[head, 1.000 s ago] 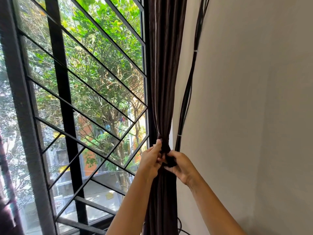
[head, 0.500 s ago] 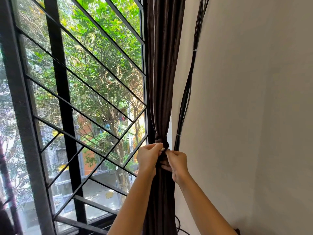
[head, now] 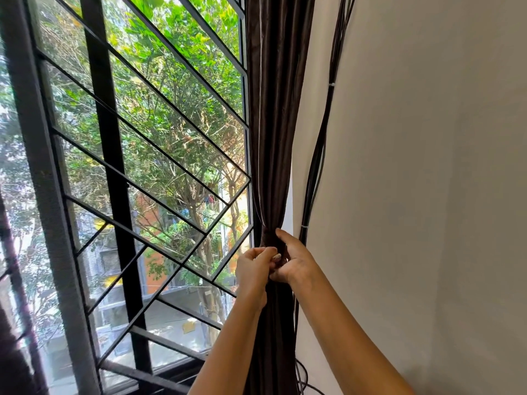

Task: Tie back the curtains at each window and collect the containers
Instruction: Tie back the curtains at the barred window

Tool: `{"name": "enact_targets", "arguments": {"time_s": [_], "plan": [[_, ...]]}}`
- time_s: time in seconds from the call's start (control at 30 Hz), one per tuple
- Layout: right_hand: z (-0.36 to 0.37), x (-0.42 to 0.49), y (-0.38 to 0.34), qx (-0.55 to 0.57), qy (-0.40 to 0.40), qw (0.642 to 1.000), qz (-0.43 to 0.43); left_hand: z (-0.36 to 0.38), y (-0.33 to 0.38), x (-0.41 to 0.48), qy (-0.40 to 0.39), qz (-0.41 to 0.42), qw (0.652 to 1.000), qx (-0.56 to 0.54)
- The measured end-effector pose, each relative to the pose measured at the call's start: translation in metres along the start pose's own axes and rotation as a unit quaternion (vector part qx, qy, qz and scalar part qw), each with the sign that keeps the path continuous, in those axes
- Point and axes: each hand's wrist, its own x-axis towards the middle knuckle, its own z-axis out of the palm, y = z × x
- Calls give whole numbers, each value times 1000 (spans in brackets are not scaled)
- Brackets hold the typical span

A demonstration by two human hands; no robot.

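A dark brown curtain [head: 273,115] hangs gathered into a narrow bunch along the window's right edge. A dark tie band [head: 269,238] cinches it at mid height. My left hand [head: 254,267] grips the tie from the left, fingers closed around the fabric. My right hand [head: 295,259] holds the tie from the right, thumb up against the gathered cloth. The two hands touch each other in front of the curtain. No containers are in view.
The window [head: 128,195] with black diagonal grille bars fills the left side, trees and buildings outside. A bundle of black cables [head: 319,155] runs down the beige wall [head: 427,195] just right of the curtain. Another dark curtain edge [head: 11,323] shows at far left.
Both hands have shifted slightly upward along the curtain and drawn closer together at the tie. The right hand has turned so its thumb points up.
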Motion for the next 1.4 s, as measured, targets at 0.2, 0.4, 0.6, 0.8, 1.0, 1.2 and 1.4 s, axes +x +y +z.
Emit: {"name": "enact_targets", "arguments": {"time_s": [0.2, 0.4, 0.6, 0.8, 1.0, 1.2, 1.4], "plan": [[-4, 9, 5, 45, -41, 998, 18, -9, -1, -4, -28, -22, 999, -17], [-4, 3, 8, -6, -82, 996, 28, -14, -6, -3, -20, 3, 1000, 10], [-10, -6, 2, -54, -136, 988, 53, -14, -5, -8, 118, 246, 927, 258], [-16, -11, -3, -88, -140, 986, 34, -4, 17, 8, 71, 338, 879, 328], [-23, -8, -6, -75, -185, 980, 7, 1, 32, 17, 31, 345, 865, 363], [-25, -5, -5, -223, -119, 955, -153, 6, 39, 14, 8, 356, 829, 432], [-33, 3, -7, -331, 12, 901, -281, 12, 44, 17, 4, 376, 790, 485]]}}
